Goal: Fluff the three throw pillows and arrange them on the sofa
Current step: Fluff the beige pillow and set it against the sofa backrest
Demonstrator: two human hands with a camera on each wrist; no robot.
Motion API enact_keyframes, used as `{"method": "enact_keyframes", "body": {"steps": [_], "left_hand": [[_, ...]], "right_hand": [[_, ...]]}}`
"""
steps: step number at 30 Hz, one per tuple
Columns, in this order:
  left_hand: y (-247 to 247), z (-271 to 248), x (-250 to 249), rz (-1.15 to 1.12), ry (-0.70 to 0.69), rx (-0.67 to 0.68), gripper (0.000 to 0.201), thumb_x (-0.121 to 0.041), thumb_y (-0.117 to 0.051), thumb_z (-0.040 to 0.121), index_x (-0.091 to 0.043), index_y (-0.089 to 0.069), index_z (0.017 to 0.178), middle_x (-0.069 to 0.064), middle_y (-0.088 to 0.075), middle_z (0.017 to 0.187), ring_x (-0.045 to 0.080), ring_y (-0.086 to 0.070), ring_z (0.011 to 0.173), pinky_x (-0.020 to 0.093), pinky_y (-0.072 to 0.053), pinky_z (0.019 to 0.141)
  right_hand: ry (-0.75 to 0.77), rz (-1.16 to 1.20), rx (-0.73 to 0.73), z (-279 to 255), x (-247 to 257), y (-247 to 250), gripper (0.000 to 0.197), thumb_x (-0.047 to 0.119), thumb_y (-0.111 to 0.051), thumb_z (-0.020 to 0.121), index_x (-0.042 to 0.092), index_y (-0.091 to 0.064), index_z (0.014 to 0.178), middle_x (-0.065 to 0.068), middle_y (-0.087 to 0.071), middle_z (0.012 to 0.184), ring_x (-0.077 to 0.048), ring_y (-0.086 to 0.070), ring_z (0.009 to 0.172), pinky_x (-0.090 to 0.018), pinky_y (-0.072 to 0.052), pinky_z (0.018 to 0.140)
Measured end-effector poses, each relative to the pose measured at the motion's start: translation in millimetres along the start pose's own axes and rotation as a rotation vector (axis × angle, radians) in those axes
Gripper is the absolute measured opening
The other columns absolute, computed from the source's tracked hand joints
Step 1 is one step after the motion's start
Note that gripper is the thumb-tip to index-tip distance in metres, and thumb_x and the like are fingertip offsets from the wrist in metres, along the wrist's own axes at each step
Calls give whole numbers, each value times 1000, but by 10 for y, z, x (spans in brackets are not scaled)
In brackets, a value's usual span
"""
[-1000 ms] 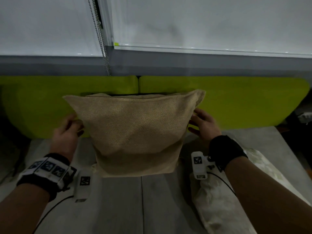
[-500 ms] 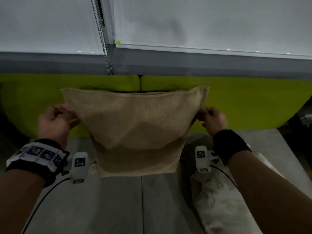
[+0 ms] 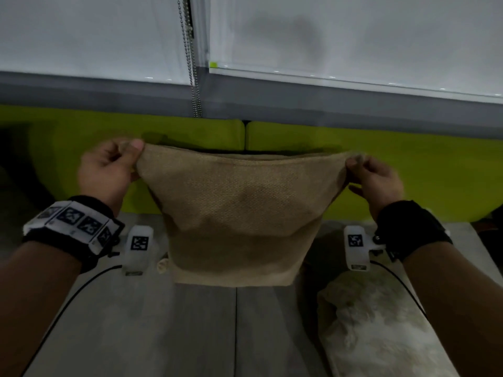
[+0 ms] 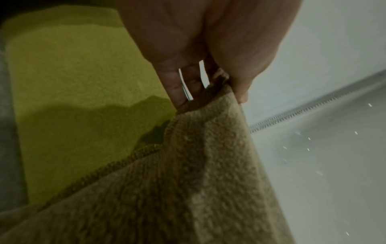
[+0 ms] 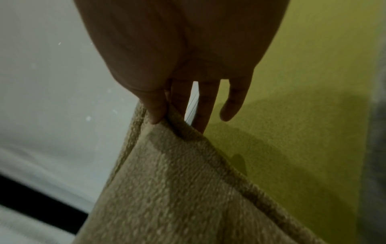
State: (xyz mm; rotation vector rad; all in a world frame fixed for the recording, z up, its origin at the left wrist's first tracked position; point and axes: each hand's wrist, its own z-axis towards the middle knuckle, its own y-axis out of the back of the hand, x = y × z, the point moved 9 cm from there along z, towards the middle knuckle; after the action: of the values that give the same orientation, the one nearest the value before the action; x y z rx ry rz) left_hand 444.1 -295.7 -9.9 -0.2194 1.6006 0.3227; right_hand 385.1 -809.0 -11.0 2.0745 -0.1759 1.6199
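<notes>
With the left hand [image 3: 107, 170] and right hand [image 3: 377, 178] each pinching a top corner, shake the tan pillow [image 3: 239, 213] gently above the grey seat [image 3: 168, 322] so the stuffing spreads.

dim light | white blinds [image 3: 353, 36] | bead chain [image 3: 190, 63] | possibly grey wall [image 3: 109, 91]

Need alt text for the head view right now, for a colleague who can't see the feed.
Two hands hold a tan pillow up by its top corners, the left hand pinching one corner and the right hand the other, before a green sofa back. A pale patterned pillow lies on the grey seat at lower right.
</notes>
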Motion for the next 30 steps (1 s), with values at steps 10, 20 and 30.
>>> {"method": "enact_keyframes", "body": {"steps": [10,20,30], "left_hand": [[-68,-408,-600,526,-595,-155,18,-35,-59,98,-41,-56,115,-8,-58,109,33,-59,105,38,-48,95],[-1371,-1215,212,1262,-724,615,66,-56,-25,102,-26,-21,161,-3,-23,167,23,-23,154,50,-17,125],[-1407,-840,31,1294,-586,688,72,-62,3,97,-32,-12,161,-14,-14,168,8,-13,155,44,-3,126]], "right_hand": [[671,-456,-316,-599,436,-18,36,26,-59,100,8,-62,131,-17,-66,126,-34,-62,117,-47,-48,100],[719,-991,302,-948,18,-1426,69,69,-30,99,41,-21,161,10,-15,172,-21,-6,160,-63,-6,125],[443,-1082,308,-387,253,-1017,60,72,-12,101,52,-22,156,19,-11,170,-15,-3,159,-71,16,115]]}}
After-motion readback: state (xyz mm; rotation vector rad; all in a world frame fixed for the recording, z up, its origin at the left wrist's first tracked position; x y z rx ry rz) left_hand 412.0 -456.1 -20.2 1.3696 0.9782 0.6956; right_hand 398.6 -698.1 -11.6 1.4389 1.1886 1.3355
